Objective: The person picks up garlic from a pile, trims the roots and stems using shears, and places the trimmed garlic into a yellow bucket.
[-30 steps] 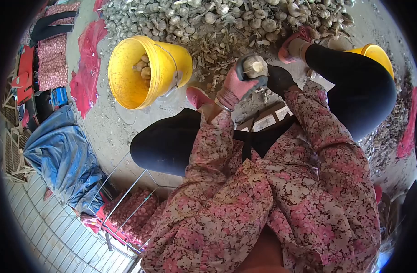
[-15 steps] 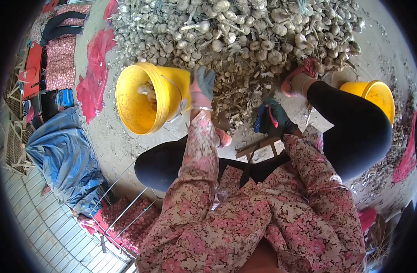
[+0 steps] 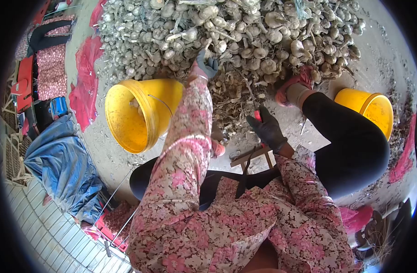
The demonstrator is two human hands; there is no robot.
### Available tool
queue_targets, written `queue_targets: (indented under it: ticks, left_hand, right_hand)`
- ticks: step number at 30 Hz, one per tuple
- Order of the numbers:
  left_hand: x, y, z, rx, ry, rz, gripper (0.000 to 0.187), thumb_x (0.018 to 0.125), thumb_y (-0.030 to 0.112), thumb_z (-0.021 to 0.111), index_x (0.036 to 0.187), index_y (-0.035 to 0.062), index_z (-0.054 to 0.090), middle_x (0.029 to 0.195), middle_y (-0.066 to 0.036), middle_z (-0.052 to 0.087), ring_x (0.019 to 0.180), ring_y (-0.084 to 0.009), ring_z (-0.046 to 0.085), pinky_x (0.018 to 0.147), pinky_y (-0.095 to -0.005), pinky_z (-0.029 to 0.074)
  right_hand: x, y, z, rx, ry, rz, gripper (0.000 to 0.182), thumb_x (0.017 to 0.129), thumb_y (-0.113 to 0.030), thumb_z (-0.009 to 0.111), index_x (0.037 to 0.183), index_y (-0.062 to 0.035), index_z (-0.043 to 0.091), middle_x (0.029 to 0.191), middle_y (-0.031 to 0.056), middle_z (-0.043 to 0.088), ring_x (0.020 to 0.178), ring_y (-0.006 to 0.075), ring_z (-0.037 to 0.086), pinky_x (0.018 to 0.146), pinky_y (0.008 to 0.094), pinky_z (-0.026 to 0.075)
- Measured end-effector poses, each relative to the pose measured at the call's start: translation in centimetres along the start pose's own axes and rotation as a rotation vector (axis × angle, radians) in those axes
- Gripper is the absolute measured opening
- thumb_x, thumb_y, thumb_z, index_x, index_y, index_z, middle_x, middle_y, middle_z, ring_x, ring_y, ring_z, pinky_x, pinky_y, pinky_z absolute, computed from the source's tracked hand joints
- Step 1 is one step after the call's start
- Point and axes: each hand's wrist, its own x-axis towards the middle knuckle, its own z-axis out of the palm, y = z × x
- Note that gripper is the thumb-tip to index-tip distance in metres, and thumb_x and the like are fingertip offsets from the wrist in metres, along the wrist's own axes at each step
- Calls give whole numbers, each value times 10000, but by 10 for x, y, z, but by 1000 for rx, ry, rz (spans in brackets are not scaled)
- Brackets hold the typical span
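My left hand (image 3: 206,64), in a grey and pink glove, reaches to the near edge of a big heap of garlic bulbs (image 3: 185,34). Its fingers are curved and apart, close to the bulbs and stalks. My right hand (image 3: 268,129), in a dark glove, is wrapped round a red-handled tool (image 3: 257,116) whose slim dark end points towards the heap; its exact kind I cannot tell. Left of my left forearm a yellow bucket (image 3: 169,98) lies tipped on its side, its mouth facing left, with some garlic inside. Dry trimmings (image 3: 231,93) lie between my feet.
A second yellow bucket (image 3: 378,111) lies beyond my right knee. Pink netting (image 3: 85,82), a blue tarp (image 3: 63,154) and filled garlic sacks (image 3: 51,68) are on the left. Another person's dark-clothed leg (image 3: 47,34) shows at upper left. A small wooden frame (image 3: 245,157) stands below my hands.
My left hand has moved from the yellow bucket up to the garlic heap. My right hand has shifted slightly left and down, turning the tool towards the heap. The view has shifted a little.
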Motion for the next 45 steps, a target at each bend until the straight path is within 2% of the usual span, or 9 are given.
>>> queue_targets:
  ticks: [4, 8, 14, 16, 18, 20, 24, 29, 45]
  left_hand:
    - [-44, -39, -45, -162, -694, -159, 290, 811, 347, 689, 982, 127, 607, 953, -42, 647, 762, -198, 617, 621, -308, 529]
    - [-145, -104, -67, -76, -708, 26, 149, 871, 282, 634, 939, 151, 616, 791, -4, 619, 843, -181, 608, 661, -328, 524]
    - [-173, -132, -96, -65, -882, -3, 167, 899, 263, 593, 931, 106, 640, 742, -37, 630, 747, -192, 617, 809, -380, 484]
    - [-176, -127, -103, -447, -880, -34, 172, 894, 220, 596, 995, 82, 612, 829, -59, 626, 789, -160, 572, 837, -348, 476]
    - [-185, -115, -111, -494, -1023, -38, 138, 874, 84, 597, 1008, 74, 625, 866, -78, 645, 784, -169, 591, 839, -357, 489]
    - [-204, -107, -117, 182, -640, 483, 251, 788, 24, 678, 1028, 59, 615, 944, -124, 672, 713, -169, 641, 774, -371, 524]
    - [-204, -96, -138, 1008, -248, 1275, 499, 591, 128, 833, 1012, 23, 588, 933, -111, 660, 855, -217, 635, 743, -414, 522]
    - [-187, -106, -147, 1167, -109, 1447, 522, 622, 187, 794, 1066, 38, 562, 983, -123, 645, 902, -288, 631, 832, -362, 493]
    - [-214, -125, -154, 952, -646, 981, 639, 618, 38, 798, 1200, 26, 536, 1099, -85, 633, 1000, -175, 608, 894, -303, 488]
  right_hand:
    - [6, 11, 5, -179, 155, -172, 571, 790, -343, 686, 1224, -43, 465, 949, 198, 625, 889, 362, 621, 786, 398, 482]
    - [-2, -7, -2, -106, 81, -127, 536, 790, -346, 683, 1191, -47, 489, 950, 206, 631, 909, 374, 621, 788, 409, 479]
    - [-21, -8, 6, 135, -3, -351, 248, 851, -254, 657, 917, -37, 555, 771, -1, 559, 695, 109, 540, 623, 276, 455]
    - [-30, -13, 7, 452, -126, 207, 138, 870, -182, 634, 855, -68, 557, 717, -20, 516, 644, 48, 462, 560, 232, 413]
    - [-29, 0, 5, 511, -161, 237, 153, 864, -185, 655, 862, -95, 533, 690, -37, 483, 606, 27, 422, 515, 218, 393]
    - [-22, 32, 14, 248, 26, -287, 310, 875, -251, 637, 1054, -17, 540, 726, 25, 567, 639, 142, 547, 602, 302, 473]
    - [-57, -20, -2, -477, 158, -606, 633, 773, -295, 693, 1248, 34, 432, 940, 194, 616, 832, 329, 619, 749, 439, 486]
    - [-59, -12, 9, -709, 186, -611, 730, 746, -294, 712, 1320, 26, 394, 1020, 217, 594, 860, 367, 607, 749, 442, 492]
    - [1, 74, 0, -779, -43, -358, 185, 857, -247, 527, 895, -67, 538, 774, 176, 607, 779, 392, 599, 671, 491, 463]
